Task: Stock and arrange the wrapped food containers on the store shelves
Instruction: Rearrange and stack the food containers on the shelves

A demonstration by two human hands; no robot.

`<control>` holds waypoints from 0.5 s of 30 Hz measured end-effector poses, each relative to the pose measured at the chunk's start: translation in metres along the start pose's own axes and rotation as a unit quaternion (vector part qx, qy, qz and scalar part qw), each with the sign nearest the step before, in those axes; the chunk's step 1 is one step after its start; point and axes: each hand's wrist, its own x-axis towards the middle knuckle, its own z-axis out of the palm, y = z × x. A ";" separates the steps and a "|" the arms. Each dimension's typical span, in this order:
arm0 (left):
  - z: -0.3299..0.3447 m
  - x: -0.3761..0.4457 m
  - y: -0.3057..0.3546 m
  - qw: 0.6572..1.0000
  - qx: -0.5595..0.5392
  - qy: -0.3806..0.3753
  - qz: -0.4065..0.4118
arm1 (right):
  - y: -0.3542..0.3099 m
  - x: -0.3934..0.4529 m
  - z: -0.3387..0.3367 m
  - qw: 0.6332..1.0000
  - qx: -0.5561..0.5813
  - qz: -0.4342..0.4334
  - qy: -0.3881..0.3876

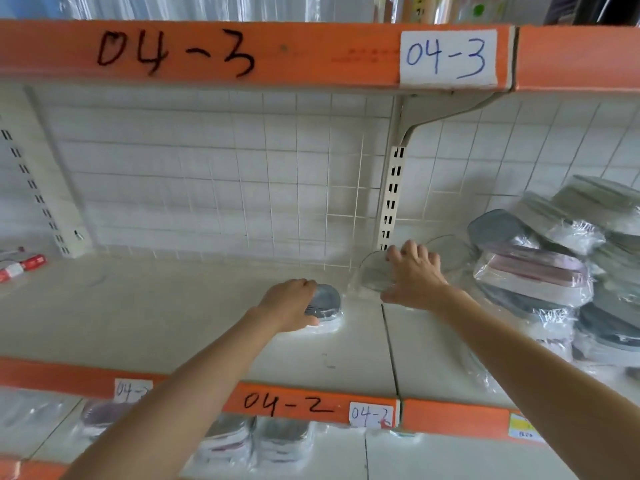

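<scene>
Wrapped containers occupy the middle shelf (pixel 173 306), the one whose orange front edge is marked 04-2. I have both hands on this shelf.

1. Left hand (pixel 289 304): I grip a grey-lidded container (pixel 325 301) that sits flat on the shelf surface, near the shelf joint. My fingers curl over its left side and my thumb lies along its near edge. Clear film gathers around its base.

2. Right hand (pixel 415 271): I hold a clear-wrapped container (pixel 372 271) that stands tilted at the foot of the slotted upright (pixel 393 199). My fingers hook over its top edge and my thumb lies against its lower near edge. Motion blur hides the lid detail. The two held containers are near each other but apart.

3. To the right of my right hand, a pile of wrapped containers (pixel 533 268) rests on the same shelf, stacked unevenly, with grey and pink lids showing through the film. Several lean against the wire grid back panel (pixel 207 168).

4. At the far left of the shelf lies a red and white packet (pixel 22 266), well apart from both hands.

5. Above, the orange edge strip (pixel 277 53) reads 04-3, once in marker and once on a white label (pixel 448 57).

6. On the lower shelf (pixel 450 459), more wrapped containers (pixel 284 441) stand in a row beneath my forearms.
</scene>
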 end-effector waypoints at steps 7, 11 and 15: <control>-0.009 -0.040 -0.056 0.999 -0.004 -0.020 -0.035 | -0.030 -0.034 0.038 0.983 0.043 -0.110 -0.138; -0.003 -0.049 -0.057 0.999 -0.013 -0.022 -0.029 | -0.046 -0.041 0.050 0.983 0.042 -0.113 -0.140; 0.006 -0.046 -0.050 0.999 0.006 -0.026 -0.039 | -0.050 -0.043 0.054 0.985 0.056 -0.109 -0.122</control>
